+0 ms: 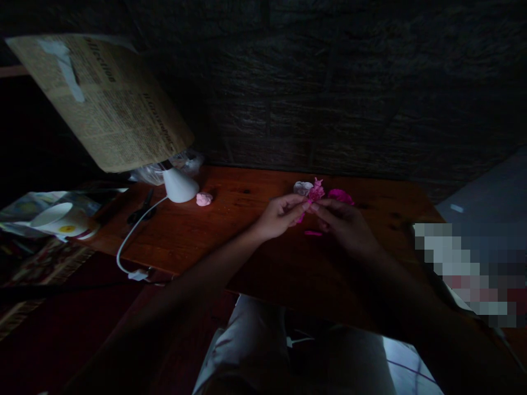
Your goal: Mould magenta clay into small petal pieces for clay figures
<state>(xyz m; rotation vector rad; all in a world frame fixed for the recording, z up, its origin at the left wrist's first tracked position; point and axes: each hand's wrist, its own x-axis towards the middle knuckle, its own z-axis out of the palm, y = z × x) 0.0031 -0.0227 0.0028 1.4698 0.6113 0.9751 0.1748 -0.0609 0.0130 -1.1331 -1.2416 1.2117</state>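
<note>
My left hand (282, 215) and my right hand (343, 224) meet over a low wooden table (230, 241), fingers pinched together on a small pink paper flower (315, 192) held between them. Behind the flower lie a pale crumpled lump (302, 187) and a magenta piece (340, 196) on the table. A thin magenta strip (313, 233) lies under my hands. A light pink lump (204, 198) rests near the lamp base.
A white lamp base (179, 185) with a newspaper-covered shade (102, 99) stands at the table's back left, its cord (132, 236) trailing off the edge. Scissors (142, 208) lie beside it. A white mug (61, 220) sits far left. A dark wall is behind.
</note>
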